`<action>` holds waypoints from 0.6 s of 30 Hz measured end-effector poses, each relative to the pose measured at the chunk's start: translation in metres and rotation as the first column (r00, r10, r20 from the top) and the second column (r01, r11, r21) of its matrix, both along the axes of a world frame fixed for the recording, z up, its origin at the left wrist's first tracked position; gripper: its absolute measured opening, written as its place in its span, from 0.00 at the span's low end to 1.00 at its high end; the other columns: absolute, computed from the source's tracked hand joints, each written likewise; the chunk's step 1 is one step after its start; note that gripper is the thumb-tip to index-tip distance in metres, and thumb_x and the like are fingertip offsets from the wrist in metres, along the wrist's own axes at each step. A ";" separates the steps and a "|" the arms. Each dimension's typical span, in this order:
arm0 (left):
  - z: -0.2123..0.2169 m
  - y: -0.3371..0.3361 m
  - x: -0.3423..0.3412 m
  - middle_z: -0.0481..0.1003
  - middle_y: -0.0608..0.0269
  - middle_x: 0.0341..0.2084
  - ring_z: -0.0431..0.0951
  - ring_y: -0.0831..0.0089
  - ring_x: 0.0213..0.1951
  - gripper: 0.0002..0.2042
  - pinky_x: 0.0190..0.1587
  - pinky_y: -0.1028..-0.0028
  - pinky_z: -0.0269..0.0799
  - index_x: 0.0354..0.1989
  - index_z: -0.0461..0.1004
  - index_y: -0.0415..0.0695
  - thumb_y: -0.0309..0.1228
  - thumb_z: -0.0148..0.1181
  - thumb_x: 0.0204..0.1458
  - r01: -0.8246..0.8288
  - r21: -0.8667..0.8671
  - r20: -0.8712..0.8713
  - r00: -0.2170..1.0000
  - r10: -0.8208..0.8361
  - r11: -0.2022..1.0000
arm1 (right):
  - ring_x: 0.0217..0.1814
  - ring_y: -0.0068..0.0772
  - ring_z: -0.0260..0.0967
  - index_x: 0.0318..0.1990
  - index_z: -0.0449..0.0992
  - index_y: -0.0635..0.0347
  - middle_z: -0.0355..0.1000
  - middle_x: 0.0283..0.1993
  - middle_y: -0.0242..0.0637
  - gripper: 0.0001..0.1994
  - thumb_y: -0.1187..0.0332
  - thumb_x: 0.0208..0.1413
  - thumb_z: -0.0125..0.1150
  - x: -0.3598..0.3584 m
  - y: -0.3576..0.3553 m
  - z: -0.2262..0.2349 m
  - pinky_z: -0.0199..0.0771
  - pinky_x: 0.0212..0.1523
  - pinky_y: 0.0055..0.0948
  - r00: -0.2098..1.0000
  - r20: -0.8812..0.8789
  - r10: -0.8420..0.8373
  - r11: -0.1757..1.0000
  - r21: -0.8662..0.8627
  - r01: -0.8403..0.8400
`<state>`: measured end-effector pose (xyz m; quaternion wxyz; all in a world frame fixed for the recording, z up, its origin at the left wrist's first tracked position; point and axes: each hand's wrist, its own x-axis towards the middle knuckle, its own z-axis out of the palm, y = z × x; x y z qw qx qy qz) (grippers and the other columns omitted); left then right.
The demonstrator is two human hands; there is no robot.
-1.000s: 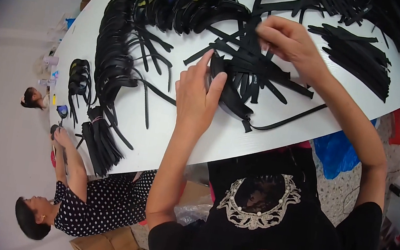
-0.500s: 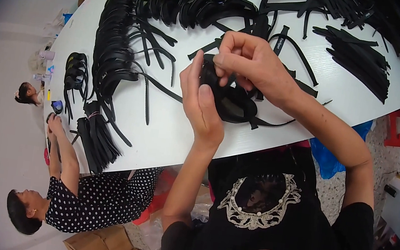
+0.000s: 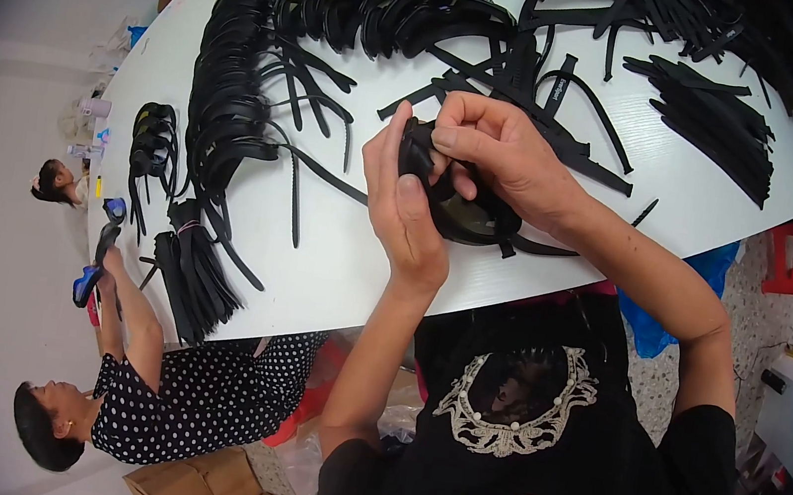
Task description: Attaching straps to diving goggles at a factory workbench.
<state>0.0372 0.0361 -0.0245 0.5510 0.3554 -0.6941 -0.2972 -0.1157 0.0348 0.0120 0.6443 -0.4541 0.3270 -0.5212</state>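
Black goggles [image 3: 476, 224] are held up just above the white table, with a dark strap trailing toward the right. My left hand [image 3: 403, 210] is cupped around their left end, its fingers straight along the outside and the thumb on the near side. Thumb and forefinger of my right hand [image 3: 504, 156] pinch together at the upper edge of the same goggles. The other right fingers curl into the frame. What lies in that pinch is hidden by the fingertips.
The white table [image 3: 333, 269] carries a long curved row of black goggles [image 3: 232, 86], a tied bundle of black straps [image 3: 195, 271] and loose straps [image 3: 713, 129] at the right. At the left, a co-worker in a dotted top [image 3: 185, 410] handles blue-lensed goggles [image 3: 86, 285]. Cardboard boxes [image 3: 209, 488] stand below.
Both my hands have sunk slightly, the right one more, and the goggles have tilted so more of the lens shows. The co-worker's hands have lifted goggles into view.
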 end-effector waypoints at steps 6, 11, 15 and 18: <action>0.000 0.001 -0.002 0.67 0.47 0.57 0.71 0.65 0.50 0.30 0.55 0.68 0.67 0.67 0.64 0.28 0.45 0.32 0.71 -0.001 -0.006 -0.016 1.000 0.001 1.000 | 0.29 0.14 0.68 0.36 0.72 0.57 0.74 0.33 0.28 0.11 0.61 0.68 0.60 0.005 -0.002 -0.004 0.71 0.34 0.15 1.000 0.009 0.004 1.000 0.022 -0.004; -0.002 0.001 -0.005 0.68 0.51 0.48 0.71 0.70 0.40 0.30 0.49 0.69 0.70 0.68 0.61 0.27 0.43 0.35 0.71 0.000 -0.018 -0.049 0.999 -0.001 1.000 | 0.29 0.14 0.70 0.34 0.73 0.57 0.74 0.30 0.27 0.12 0.61 0.67 0.61 0.008 -0.001 0.000 0.72 0.34 0.16 0.998 -0.028 -0.060 0.998 0.018 0.061; -0.005 -0.003 0.003 0.70 0.46 0.54 0.71 0.55 0.60 0.27 0.63 0.63 0.64 0.64 0.66 0.27 0.40 0.34 0.72 0.030 0.026 -0.046 0.999 -0.028 0.999 | 0.24 0.13 0.69 0.29 0.75 0.60 0.74 0.23 0.27 0.14 0.61 0.61 0.68 0.005 -0.014 0.015 0.69 0.29 0.16 0.943 -0.293 -0.159 0.982 -0.144 0.121; 0.011 -0.015 0.011 0.72 0.48 0.56 0.73 0.60 0.59 0.26 0.63 0.68 0.65 0.62 0.67 0.28 0.41 0.36 0.72 0.115 0.197 -0.010 0.993 -0.116 0.974 | 0.23 0.11 0.62 0.26 0.74 0.60 0.69 0.22 0.22 0.16 0.60 0.56 0.73 -0.009 -0.032 0.022 0.59 0.26 0.17 0.722 -0.577 -0.381 0.890 -0.441 0.118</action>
